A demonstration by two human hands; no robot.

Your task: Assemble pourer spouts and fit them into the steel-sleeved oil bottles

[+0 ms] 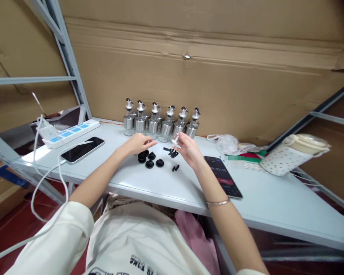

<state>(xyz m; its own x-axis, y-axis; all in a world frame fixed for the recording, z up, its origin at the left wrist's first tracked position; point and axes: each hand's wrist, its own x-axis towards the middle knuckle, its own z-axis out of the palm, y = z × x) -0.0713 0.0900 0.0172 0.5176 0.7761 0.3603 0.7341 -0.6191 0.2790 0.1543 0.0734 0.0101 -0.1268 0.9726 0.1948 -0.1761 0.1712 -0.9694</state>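
Note:
My right hand pinches a small white and clear pourer part above the white table. My left hand hovers with its fingers loosely together, fingertips pointing at the right hand, and I see nothing in it. Under the hands lie several round black caps and a few small black spout pieces. Behind them stands a row of several glass and steel dispenser bottles with pourer tops.
A phone on a white cable and a power strip lie at the left. Another phone with a timer lies by my right forearm. A spotted container and a plastic bag sit at the right. Cardboard lines the wall behind.

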